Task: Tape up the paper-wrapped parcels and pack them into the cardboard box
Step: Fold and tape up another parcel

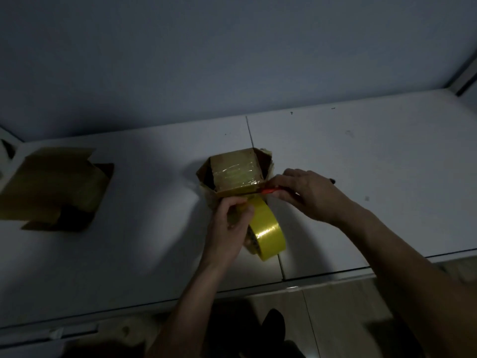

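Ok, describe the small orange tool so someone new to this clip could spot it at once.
Start at the white table, then find the brown parcel near its middle. The orange tool pokes out at the parcel's near right corner, pinched in the right hand. It is the only orange thing, thinner than the yellow tape roll below it.

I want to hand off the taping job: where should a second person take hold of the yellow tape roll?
Probably by its shiny outer band, from the near right. The tape roll stands on edge below the parcel; the left hand covers its far left side, and the right hand works at its top.
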